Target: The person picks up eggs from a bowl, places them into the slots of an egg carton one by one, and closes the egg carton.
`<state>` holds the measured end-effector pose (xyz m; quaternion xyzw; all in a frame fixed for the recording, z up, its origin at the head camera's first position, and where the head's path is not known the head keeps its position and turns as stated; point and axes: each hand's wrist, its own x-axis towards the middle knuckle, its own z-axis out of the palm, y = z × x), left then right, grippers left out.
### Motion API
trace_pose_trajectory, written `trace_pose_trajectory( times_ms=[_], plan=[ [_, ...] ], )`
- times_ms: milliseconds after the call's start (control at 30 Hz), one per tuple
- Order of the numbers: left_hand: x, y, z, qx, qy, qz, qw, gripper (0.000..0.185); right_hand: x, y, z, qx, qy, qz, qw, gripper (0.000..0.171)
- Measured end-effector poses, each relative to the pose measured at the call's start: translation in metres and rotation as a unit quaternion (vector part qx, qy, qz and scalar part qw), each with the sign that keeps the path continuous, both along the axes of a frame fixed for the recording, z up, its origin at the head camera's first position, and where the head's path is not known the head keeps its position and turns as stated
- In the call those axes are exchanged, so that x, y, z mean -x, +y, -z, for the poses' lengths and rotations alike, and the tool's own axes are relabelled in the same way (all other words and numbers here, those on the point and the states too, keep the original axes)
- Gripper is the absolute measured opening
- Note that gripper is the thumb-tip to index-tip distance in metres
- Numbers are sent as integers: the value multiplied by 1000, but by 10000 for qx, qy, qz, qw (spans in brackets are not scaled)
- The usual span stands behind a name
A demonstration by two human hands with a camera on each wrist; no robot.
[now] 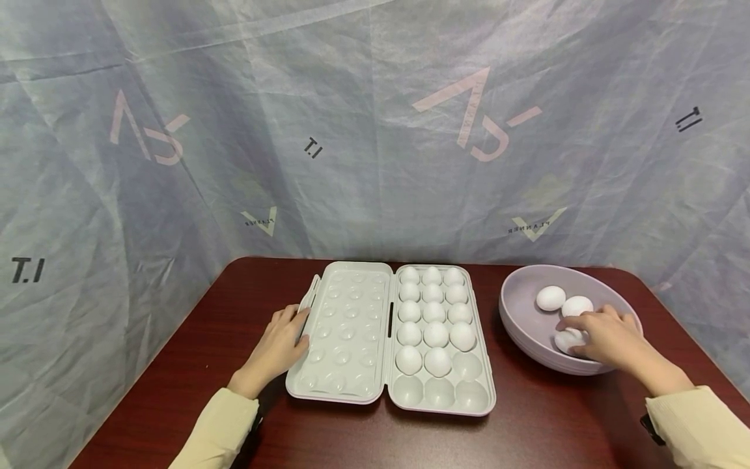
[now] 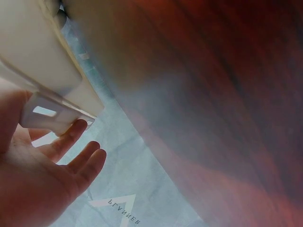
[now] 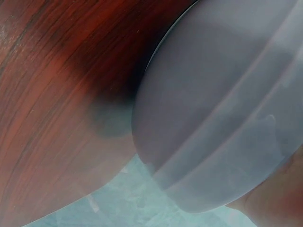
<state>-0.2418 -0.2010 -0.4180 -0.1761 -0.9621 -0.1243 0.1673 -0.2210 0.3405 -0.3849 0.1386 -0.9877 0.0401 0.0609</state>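
Observation:
A white egg carton lies unfolded, its lid to the left and its egg half to the right. White eggs fill most of the cups; several cups at the near end hold none. My left hand holds the lid's outer edge, thumb and fingers about the latch flap. Inside the lilac bowl, my right hand grips an egg between thumb and fingers, partly covering it. Two more eggs sit behind it. Only the bowl's outside shows in the right wrist view.
Everything stands on a dark red wooden table. A grey printed cloth hangs behind and at both sides of it. The bowl stands to the right of the carton, with a strip of tabletop between them.

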Motion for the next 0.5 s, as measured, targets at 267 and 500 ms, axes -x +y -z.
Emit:
trace_pose_trajectory(
  times_ms=[267,500],
  plan=[
    [0,-1,1,7,3,10,10000,47,1,-1,2,39,34,-103,9999,37],
    [0,-1,1,25,-26,-5,10000,48,2,-2,2,263,253,-68,9993,43]
  ],
)
